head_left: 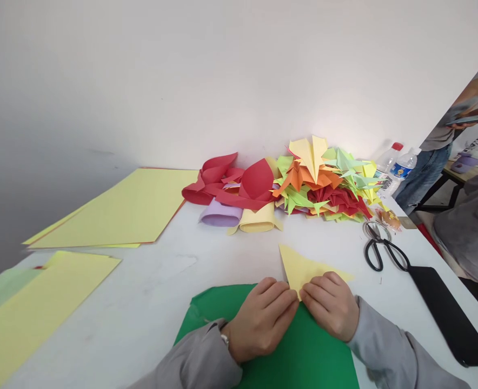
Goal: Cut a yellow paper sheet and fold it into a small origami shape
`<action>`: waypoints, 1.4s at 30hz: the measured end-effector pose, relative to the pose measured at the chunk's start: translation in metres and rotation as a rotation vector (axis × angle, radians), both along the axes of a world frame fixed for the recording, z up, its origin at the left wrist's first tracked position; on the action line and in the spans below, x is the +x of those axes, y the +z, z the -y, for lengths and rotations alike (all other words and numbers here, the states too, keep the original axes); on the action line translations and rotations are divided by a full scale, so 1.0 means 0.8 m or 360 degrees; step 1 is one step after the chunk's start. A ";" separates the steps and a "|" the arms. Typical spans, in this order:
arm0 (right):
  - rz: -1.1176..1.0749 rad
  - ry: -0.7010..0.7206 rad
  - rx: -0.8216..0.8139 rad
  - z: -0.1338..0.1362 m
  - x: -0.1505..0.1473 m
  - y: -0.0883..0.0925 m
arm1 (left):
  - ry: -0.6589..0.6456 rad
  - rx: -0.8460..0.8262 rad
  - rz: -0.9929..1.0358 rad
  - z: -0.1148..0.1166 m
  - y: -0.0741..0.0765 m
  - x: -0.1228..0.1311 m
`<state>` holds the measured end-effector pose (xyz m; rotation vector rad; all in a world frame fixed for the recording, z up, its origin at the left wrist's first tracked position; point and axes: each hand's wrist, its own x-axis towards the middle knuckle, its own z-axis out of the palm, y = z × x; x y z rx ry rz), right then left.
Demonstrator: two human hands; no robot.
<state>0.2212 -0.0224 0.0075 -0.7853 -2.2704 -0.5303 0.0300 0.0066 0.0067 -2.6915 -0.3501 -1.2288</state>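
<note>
Pinching one yellow paper piece [304, 265] at its near corner, your left hand [263, 319] and right hand [330, 302] sat close together above the green sheet [312, 351]. White tabletop [141, 302] gave you room leftward to a yellow sheet [56, 302] and rightward to the black-handled scissors [380, 240]; beyond the piece's far tip, a narrower strip ran up to the heap of coloured paper shapes [299, 178].

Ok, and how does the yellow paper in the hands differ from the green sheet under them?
Colour: the yellow paper is pale, the green sheet deep. Size: the yellow paper looks smaller than the green sheet. State: the left hand and right hand pinch the yellow paper, while the green sheet lies on the table. Both look unpatterned.
</note>
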 end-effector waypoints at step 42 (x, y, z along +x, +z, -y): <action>0.0046 -0.0239 0.0132 -0.028 0.056 -0.002 | 0.0134 -0.0065 0.0143 -0.016 0.002 -0.017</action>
